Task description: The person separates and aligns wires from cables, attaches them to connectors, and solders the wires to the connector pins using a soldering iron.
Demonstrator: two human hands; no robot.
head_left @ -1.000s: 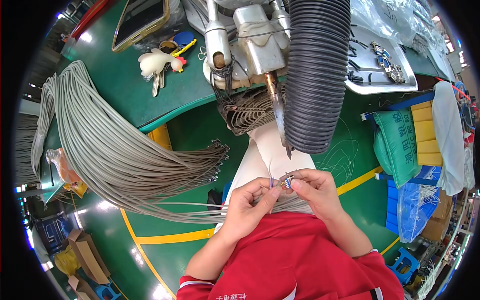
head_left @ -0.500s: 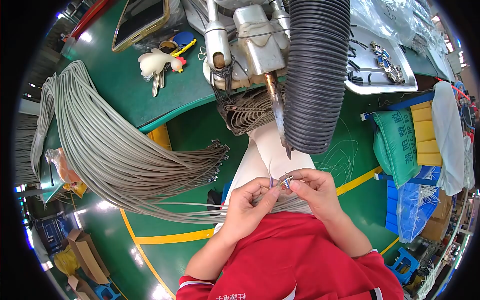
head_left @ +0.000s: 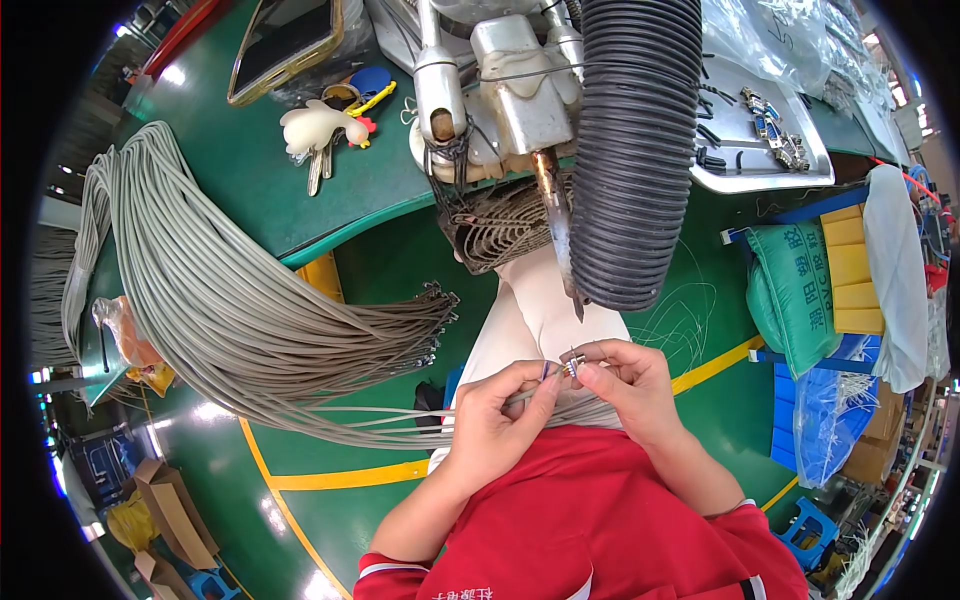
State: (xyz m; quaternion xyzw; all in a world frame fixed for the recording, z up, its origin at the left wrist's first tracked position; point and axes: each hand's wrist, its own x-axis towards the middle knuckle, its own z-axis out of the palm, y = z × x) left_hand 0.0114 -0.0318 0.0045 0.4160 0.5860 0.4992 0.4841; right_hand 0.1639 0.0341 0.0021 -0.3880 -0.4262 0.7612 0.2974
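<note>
Over my lap, my left hand [head_left: 503, 408] pinches the end of a grey cable [head_left: 430, 428], its thin wires meeting the piece in the other hand. My right hand [head_left: 632, 385] is closed on a small metal and blue connector [head_left: 573, 367]. Fingertips of both hands almost touch, hiding the exact joint between wires and connector. Just above them points the tip of a soldering iron [head_left: 567, 250], apart from the connector. More grey cables lie across my lap beneath the hands.
A big bundle of grey cables [head_left: 230, 270] hangs off the green bench [head_left: 225, 180] at left. A black corrugated hose [head_left: 640, 150] comes down beside the iron. A metal tray [head_left: 815, 165] holds connectors and black sleeves. Keys [head_left: 318, 170] and a phone [head_left: 285, 45] lie on the bench.
My left fingers have shifted slightly, and the cable end is now close against the connector. The right hand has barely moved.
</note>
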